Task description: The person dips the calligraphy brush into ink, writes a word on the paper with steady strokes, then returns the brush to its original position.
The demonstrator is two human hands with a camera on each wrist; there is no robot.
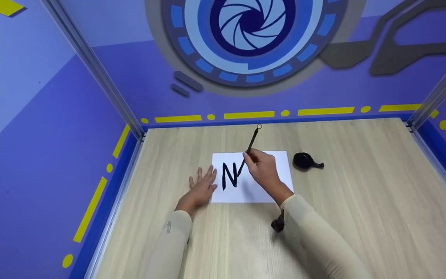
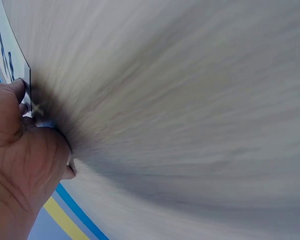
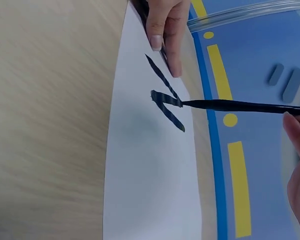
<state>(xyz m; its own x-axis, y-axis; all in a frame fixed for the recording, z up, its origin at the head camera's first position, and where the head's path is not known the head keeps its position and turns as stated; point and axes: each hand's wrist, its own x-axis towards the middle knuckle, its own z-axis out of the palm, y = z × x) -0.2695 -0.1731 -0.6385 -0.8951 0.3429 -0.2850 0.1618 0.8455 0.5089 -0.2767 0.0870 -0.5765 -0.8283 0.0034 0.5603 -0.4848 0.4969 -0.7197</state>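
Observation:
A white sheet of paper (image 1: pixel 263 195) lies on the wooden table, bearing a black painted letter N (image 1: pixel 229 176). My right hand (image 1: pixel 262 167) pinches a dark writing brush (image 3: pixel 240 106) by its handle, tilted with the looped end up. In the right wrist view the brush tip meets the N's strokes. My left hand (image 1: pixel 201 188) rests at the sheet's left edge, fingers spread and fairly straight. From the left wrist view, mostly the palm side and thumb of the left hand (image 2: pixel 27 160) show beside the paper's corner (image 2: pixel 20 55).
Right of the sheet sits a small black dish (image 1: pixel 303 161) with a short handle. Purple-blue panels (image 1: pixel 130 73) with yellow marks enclose the table (image 1: pixel 354 166) at the back and both sides. A dark object (image 1: pixel 278 224) is at the right sleeve's cuff.

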